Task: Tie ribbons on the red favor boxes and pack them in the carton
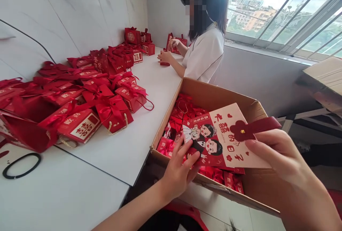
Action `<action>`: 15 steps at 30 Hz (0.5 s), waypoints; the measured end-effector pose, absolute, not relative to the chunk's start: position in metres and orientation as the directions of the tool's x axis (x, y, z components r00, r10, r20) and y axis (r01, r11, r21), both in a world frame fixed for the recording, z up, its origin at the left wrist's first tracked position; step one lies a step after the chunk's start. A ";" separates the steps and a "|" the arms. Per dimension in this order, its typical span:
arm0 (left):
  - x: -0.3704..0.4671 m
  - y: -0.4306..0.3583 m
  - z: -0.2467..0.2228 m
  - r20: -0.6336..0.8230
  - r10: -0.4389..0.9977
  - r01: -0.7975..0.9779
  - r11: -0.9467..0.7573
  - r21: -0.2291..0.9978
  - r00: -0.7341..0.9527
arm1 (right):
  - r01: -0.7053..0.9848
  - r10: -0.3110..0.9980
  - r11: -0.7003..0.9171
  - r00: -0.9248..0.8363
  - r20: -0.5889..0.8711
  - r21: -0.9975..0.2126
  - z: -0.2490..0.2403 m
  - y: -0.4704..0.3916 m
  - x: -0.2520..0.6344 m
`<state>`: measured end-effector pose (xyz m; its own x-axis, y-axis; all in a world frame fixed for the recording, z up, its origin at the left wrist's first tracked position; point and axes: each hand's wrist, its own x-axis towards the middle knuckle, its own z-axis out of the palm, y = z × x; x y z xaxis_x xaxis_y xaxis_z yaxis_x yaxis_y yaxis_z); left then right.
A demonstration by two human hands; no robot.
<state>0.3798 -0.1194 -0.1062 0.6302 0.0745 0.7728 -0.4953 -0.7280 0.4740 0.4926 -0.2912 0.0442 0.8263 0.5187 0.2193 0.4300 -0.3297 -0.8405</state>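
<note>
Both of my hands hold a wedding gift bag (203, 142) tilted over an open cardboard box (227, 92). The bag is red and cream, with a cartoon couple, Chinese characters and a dark red flower tab with a strap (263, 126). My left hand (180, 161) grips its lower left end, fingers spread over the printed side. My right hand (280, 154) pinches the other end near the strap, thumb on top; its fingers underneath are partly hidden. Inside the cardboard box lie several red gift boxes (167, 145) with ribbons, partly covered by the bag.
Many red gift boxes (80, 124) with bows crowd the white table (107, 163) at left. A black ring-shaped band (21, 165) lies near its front. Across the table's far end, a co-worker in white (204, 52) handles a small red box (165, 63). A barred window (278, 17) is at right.
</note>
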 end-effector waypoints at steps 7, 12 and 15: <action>0.382 -0.118 -0.096 0.488 0.442 -0.405 -0.272 0.873 0.753 | 0.773 0.836 -0.102 0.408 0.367 -0.626 0.003 -0.264 0.484; 0.381 -0.119 -0.090 0.405 0.339 -0.302 -0.316 0.899 0.849 | 0.659 0.678 -0.225 0.635 0.371 -0.717 -0.060 -0.256 0.507; 0.379 -0.119 -0.105 0.681 -0.019 -0.504 -0.687 0.523 0.732 | 0.213 0.512 -0.222 0.856 0.072 -0.951 -0.094 -0.243 0.528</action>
<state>0.3788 -0.1190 -0.1047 0.7321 -0.0190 0.6809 -0.5045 -0.6869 0.5232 0.5278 -0.2428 -0.0945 0.8559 0.5121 0.0723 0.2135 -0.2225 -0.9513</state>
